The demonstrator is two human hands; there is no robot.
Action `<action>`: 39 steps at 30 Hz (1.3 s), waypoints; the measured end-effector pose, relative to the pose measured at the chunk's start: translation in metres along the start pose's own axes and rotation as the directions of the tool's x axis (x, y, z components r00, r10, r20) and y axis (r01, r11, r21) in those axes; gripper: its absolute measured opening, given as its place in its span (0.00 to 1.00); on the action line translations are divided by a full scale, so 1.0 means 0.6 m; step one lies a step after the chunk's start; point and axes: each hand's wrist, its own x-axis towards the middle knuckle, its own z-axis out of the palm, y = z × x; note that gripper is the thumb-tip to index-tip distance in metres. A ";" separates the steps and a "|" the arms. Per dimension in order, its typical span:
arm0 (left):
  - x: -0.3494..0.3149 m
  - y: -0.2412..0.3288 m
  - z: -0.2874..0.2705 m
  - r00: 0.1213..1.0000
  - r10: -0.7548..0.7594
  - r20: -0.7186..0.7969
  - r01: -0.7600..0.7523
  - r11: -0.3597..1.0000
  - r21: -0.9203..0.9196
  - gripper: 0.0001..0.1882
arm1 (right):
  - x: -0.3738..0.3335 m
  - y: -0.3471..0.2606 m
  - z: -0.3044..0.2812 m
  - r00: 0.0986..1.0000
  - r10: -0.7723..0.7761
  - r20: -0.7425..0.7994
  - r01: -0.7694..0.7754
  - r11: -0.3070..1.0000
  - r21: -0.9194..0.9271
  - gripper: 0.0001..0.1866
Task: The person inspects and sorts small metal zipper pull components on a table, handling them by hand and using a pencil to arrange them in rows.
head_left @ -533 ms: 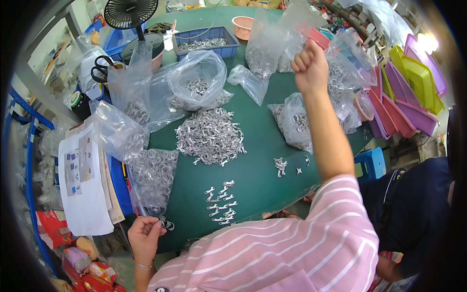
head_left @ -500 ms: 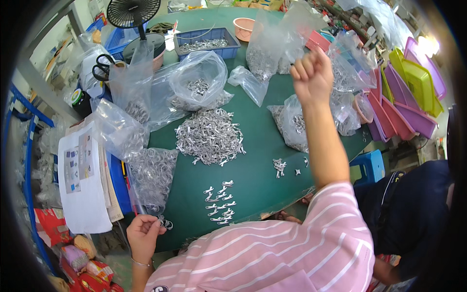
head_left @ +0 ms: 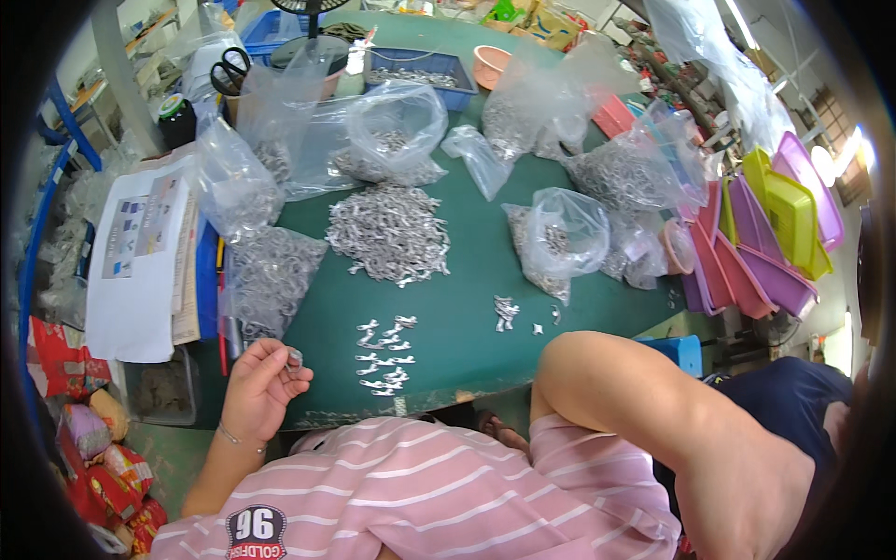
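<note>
Near the table's front left edge, my left hand [head_left: 257, 387] is closed in a pinch, thumb and forefinger on a small silvery metal piece [head_left: 295, 358] whose exact kind is too small to make out. My right arm [head_left: 644, 392] is bent at the lower right. Its far end, perhaps the back of my right hand [head_left: 747, 499], runs down to the lower edge, and no fingers show. Small silver metal fittings [head_left: 384, 359] lie in rows in front of me. Behind them is a large heap of similar fittings [head_left: 387, 233]. A smaller cluster [head_left: 505, 313] lies to the right.
Clear plastic bags of metal parts [head_left: 271, 280] stand left, an opened bag [head_left: 560, 243] right. A blue crate [head_left: 420, 75] and a pink bowl [head_left: 489, 67] stand at the back. Stacked coloured trays [head_left: 747, 233] and a blue stool [head_left: 677, 353] are right, beside a person in dark clothing [head_left: 775, 401].
My right arm has swung back from over the far bags to the lower right. My left hand has risen slightly, with the metal piece now visible in its fingers. The whole view has shifted.
</note>
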 end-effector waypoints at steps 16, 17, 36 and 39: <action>0.014 -0.058 0.071 0.954 -0.144 0.262 0.182 0.975 -0.128 0.03 | 0.034 -0.033 0.108 0.958 0.197 -0.206 -0.238 0.952 -0.194 0.08; 0.014 -0.060 0.069 0.950 -0.145 0.277 0.187 0.973 -0.132 0.03 | 0.033 -0.033 0.111 0.957 0.194 -0.216 -0.237 0.951 -0.196 0.08; -0.025 -0.102 0.005 0.966 0.024 0.257 0.056 0.952 -0.301 0.11 | -0.208 0.097 0.124 0.365 0.502 -0.784 -0.522 0.808 0.274 0.06; -0.013 -0.122 0.013 0.965 -0.008 0.263 0.092 0.947 -0.308 0.13 | -0.278 0.176 0.163 -0.056 0.399 -0.915 -0.667 0.668 0.331 0.01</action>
